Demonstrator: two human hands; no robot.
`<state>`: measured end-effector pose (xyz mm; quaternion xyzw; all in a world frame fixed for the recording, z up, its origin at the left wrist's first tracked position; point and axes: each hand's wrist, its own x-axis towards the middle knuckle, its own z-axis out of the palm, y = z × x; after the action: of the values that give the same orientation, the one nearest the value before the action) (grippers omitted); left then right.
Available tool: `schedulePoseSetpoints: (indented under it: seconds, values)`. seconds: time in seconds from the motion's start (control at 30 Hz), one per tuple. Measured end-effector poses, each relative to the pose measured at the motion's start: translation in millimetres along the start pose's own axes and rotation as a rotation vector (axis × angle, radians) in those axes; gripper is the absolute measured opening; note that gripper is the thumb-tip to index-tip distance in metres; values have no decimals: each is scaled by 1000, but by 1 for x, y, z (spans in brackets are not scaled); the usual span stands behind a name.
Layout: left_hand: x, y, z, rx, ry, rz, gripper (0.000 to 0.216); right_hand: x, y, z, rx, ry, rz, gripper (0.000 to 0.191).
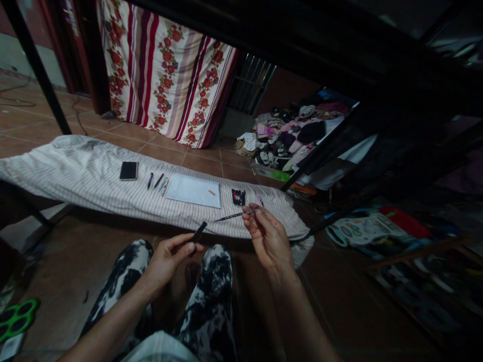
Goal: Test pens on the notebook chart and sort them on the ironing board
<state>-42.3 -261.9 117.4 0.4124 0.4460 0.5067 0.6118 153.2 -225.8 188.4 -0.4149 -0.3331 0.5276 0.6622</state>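
My left hand (170, 256) pinches a short black pen cap (198, 231) between thumb and fingers, above my knees. My right hand (267, 235) holds a thin dark pen (231, 216) by one end, its tip pointing left toward the cap. Both hands hover just in front of a low board covered in striped cloth (94, 176). On that cloth lie a white notebook (194, 190), a black phone (129, 170), a few loose pens (156, 181) and a small dark pen pack (238, 197).
A floral curtain (169, 75) hangs at the back. A heap of clothes (290, 133) lies on the tiled floor beyond the board. Dark metal frame bars (33, 60) cross overhead and at left. Toys and a red item (377, 226) sit at right; a green object (17, 319) lies at lower left.
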Motion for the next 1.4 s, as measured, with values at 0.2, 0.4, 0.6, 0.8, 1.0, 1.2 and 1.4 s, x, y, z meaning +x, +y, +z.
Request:
schedulePoseSetpoints:
  seconds: [0.2, 0.4, 0.6, 0.8, 1.0, 1.2, 1.4]
  values:
    - [1, -6, -1, -26, -6, 8, 40, -1, 6, -3, 11, -10, -6, 17]
    - [4, -14, -2, -49, -9, 2, 41, -3, 9, -6, -49, -16, -66, 18]
    - [7, -20, -2, -22, 12, 68, 36, -15, 3, 4, -154, -48, -208, 19]
    - [8, -23, -5, 11, -2, 101, 32, -27, -2, 12, -222, -89, -320, 14]
    - [8, -23, -4, 37, -15, 135, 30, -36, -3, 18, -336, -142, -415, 13]
    - [8, -21, -5, 69, -17, 146, 31, -37, -6, 21, -436, -168, -419, 16]
    - [6, -17, -4, 91, -16, 153, 29, -36, -6, 22, -475, -187, -421, 16]
